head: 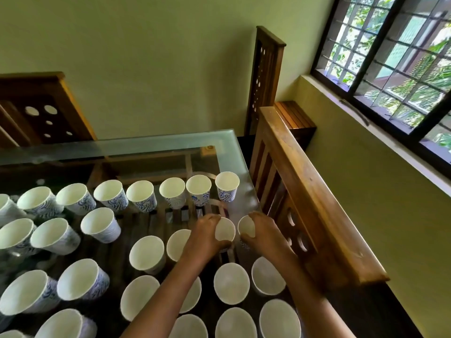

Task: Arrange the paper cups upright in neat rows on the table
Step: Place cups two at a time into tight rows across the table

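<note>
Several white paper cups with blue patterns stand upright in rows on the glass table (170, 145). My left hand (207, 236) grips one cup (225, 230) in the second row, its fingers curled round the side. My right hand (263, 230) grips the cup (246, 225) right beside it, near the table's right edge. Both cups stand upright, close together. The back row ends with a cup (227, 185) near the right corner. More cups (146, 250) fill the rows closer to me.
A wooden chair back (310, 196) runs along the table's right edge, close to my right hand. Another chair (264, 76) stands at the far corner and one (41, 106) at the far left. The table's far strip is bare glass. A barred window (390, 57) is at the right.
</note>
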Available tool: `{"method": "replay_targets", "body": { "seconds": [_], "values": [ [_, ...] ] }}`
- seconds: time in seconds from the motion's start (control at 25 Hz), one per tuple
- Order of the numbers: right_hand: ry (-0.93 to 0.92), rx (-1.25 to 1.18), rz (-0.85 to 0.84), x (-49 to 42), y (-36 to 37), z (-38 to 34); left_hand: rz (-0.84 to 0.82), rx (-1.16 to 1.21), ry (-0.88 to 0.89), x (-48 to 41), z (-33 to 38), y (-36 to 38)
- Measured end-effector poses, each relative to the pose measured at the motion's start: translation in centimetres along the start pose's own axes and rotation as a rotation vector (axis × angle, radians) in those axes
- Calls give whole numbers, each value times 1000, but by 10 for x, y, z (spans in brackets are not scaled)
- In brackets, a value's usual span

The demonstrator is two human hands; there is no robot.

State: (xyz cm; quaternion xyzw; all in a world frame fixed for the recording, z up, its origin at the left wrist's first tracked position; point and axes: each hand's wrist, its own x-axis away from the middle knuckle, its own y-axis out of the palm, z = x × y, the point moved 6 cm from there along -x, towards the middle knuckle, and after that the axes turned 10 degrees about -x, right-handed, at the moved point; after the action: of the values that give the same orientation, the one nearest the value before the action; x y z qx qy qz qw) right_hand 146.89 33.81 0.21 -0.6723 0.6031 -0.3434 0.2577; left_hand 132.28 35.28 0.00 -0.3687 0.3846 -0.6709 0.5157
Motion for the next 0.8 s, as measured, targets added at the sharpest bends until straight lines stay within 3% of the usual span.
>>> {"method": "replay_targets", "body": {
  "seconds": [0.8],
  "values": [
    [-17,16,117,42,-17,-2,-5,-8,87,30,23,0]
  ]
}}
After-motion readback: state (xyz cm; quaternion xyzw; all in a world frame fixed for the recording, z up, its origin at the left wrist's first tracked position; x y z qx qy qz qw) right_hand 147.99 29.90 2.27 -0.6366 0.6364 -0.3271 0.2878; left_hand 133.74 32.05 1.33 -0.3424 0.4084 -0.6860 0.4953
